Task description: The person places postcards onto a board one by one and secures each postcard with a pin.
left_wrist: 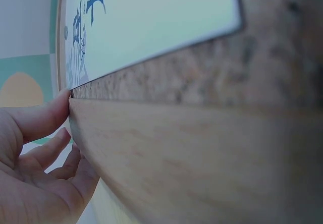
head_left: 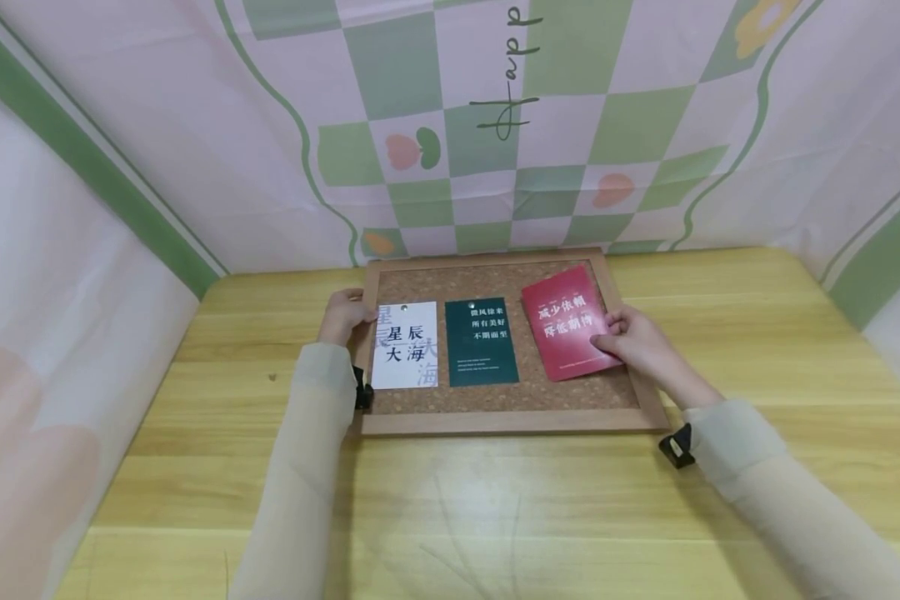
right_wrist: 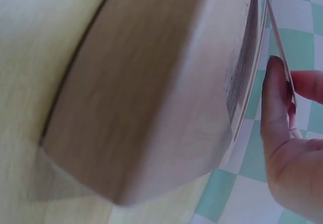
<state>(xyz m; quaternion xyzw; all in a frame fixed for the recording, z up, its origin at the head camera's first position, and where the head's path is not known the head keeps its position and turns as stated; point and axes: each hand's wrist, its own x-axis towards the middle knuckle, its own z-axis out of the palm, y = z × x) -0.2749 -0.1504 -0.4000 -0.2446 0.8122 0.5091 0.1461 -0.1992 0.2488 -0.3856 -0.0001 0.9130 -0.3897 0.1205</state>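
Note:
A wood-framed cork board (head_left: pixel 487 422) leans at the back of the table. My left hand (head_left: pixel 342 317) grips its left edge, thumb at the front corner and fingers along the side, as the left wrist view shows with the hand (left_wrist: pixel 43 171) against the frame (left_wrist: pixel 166 143). My right hand (head_left: pixel 645 346) pinches a red card (head_left: pixel 566 350) with white lettering by its lower right part. The card tilts over the board's right side; in the right wrist view its thin edge (right_wrist: pixel 278 35) stands apart from the cork. A white card (head_left: pixel 405 371) and a dark green card (head_left: pixel 480 346) hang left of it.
Small round pins sit at the tops of the white and green cards. The wooden table (head_left: pixel 457 508) extends in front of the board. Behind it hangs a green-and-white checked cloth (head_left: pixel 487 142), with more cloth at both sides. Each wrist carries a small black device.

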